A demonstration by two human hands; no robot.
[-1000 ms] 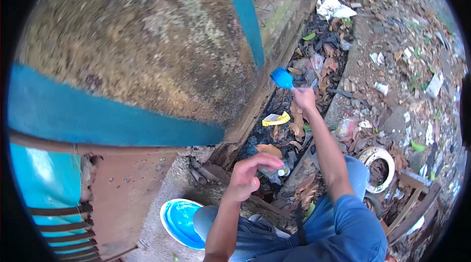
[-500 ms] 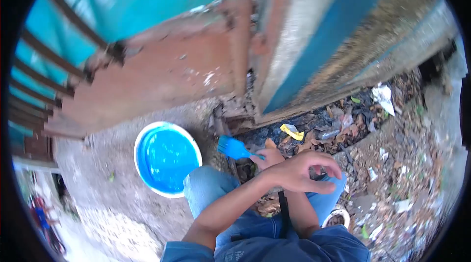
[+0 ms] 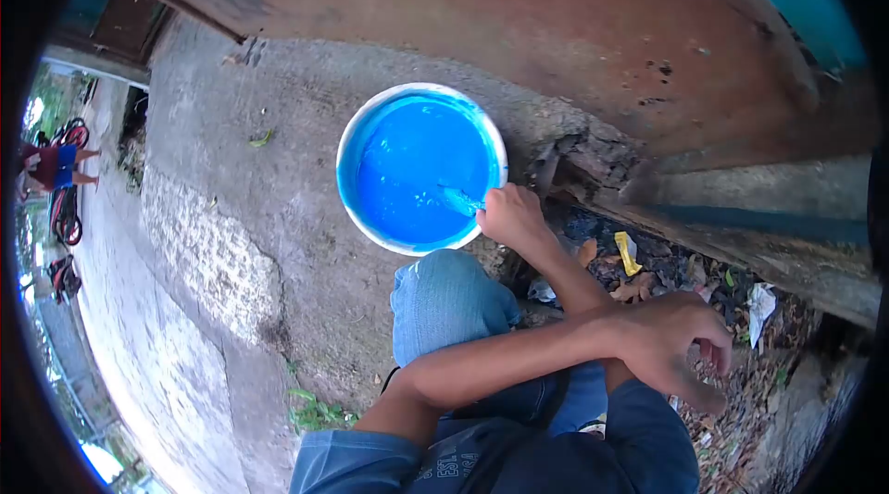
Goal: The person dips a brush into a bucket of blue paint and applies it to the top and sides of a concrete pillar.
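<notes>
A white-rimmed bucket (image 3: 505, 156) of bright blue paint (image 3: 421, 156) stands on the concrete. My right hand (image 3: 514, 216) is closed around the handle of a paintbrush (image 3: 460, 201) at the bucket's lower right rim. The brush's blue-coated head reaches into the paint, and the fingers hide most of its handle. My left forearm crosses over the right one. At its end, my left hand (image 3: 671, 346) hangs over the leaf litter with loosely curved fingers, thumb apart, and nothing in it.
My bent knee (image 3: 454, 300) is just below the bucket. A stained brown wall (image 3: 519, 22) runs behind it. Dry leaves, a yellow wrapper (image 3: 628, 253) and white litter (image 3: 760, 311) lie along the wall's foot at right. A person (image 3: 60, 167) and motorcycles (image 3: 67, 216) are far left.
My right hand has brought the paintbrush from beside the wall into the paint bucket. The view has swung left, so the bucket is now nearer the middle. My left hand stays empty.
</notes>
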